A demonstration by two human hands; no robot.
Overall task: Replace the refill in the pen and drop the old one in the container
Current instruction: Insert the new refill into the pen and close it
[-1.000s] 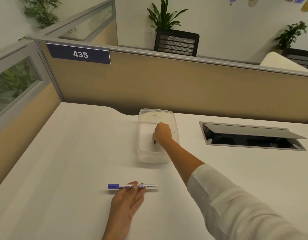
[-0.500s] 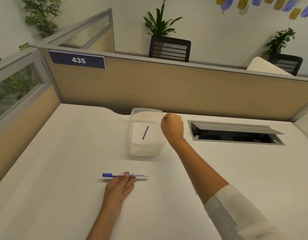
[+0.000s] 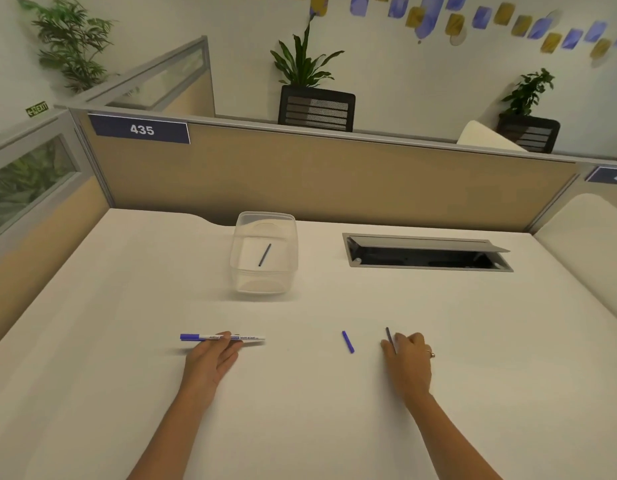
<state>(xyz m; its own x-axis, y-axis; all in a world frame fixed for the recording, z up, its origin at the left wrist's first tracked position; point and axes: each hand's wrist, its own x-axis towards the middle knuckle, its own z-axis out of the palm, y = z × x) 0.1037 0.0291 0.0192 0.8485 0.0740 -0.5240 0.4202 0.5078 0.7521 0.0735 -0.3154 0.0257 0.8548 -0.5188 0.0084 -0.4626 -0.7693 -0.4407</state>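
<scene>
Even soft overhead light, faint shadows, edges warped, slight blur.

Open-plan office. Indicated by tan cubicle partitions with numbered plate "435", white desk with cable hatch, mesh chairs, potted plants.

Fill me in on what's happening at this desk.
A person is swapping a marker's refill. The old refill already lies in the clear container. The left hand rests on the marker on the desk, while the right hand is at the new refill. A small blue piece lies between the hands.
</scene>
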